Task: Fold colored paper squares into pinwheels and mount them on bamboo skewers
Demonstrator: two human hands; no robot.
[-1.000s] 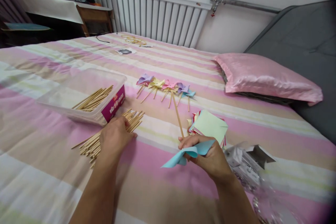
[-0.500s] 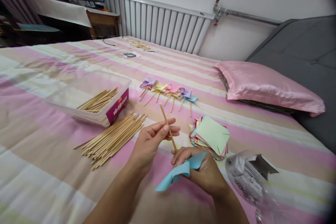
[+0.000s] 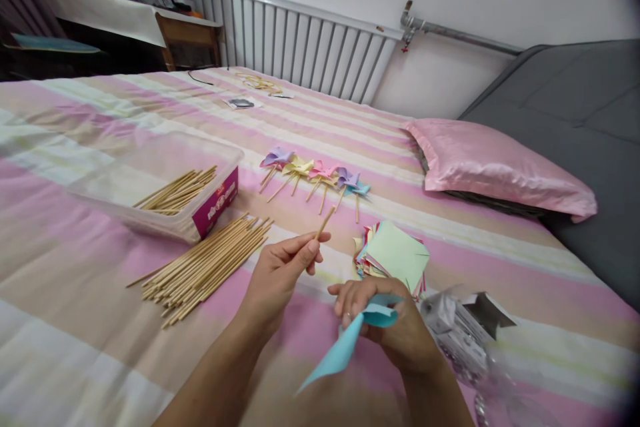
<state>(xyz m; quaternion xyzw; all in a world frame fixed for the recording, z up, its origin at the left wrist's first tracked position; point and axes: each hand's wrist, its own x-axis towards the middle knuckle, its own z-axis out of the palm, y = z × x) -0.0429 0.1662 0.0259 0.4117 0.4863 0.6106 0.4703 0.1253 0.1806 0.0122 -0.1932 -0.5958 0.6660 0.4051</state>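
Observation:
My left hand pinches a thin wooden stick between thumb and fingers, its tip pointing up and to the right. Just right of it, my right hand holds a folded light-blue paper that hangs down to the left. Stick and paper are close but apart. A loose pile of wooden sticks lies on the bed to the left. A stack of coloured paper squares sits just beyond my right hand.
A row of finished paper pinwheels lies mid-bed. A clear plastic box holds more sticks at left. A clear bag with a small box lies at right. A pink pillow and a radiator are behind.
My left hand left the stick pile and took the single stick from my right hand. The stick now tilts right, and the blue paper hangs lower.

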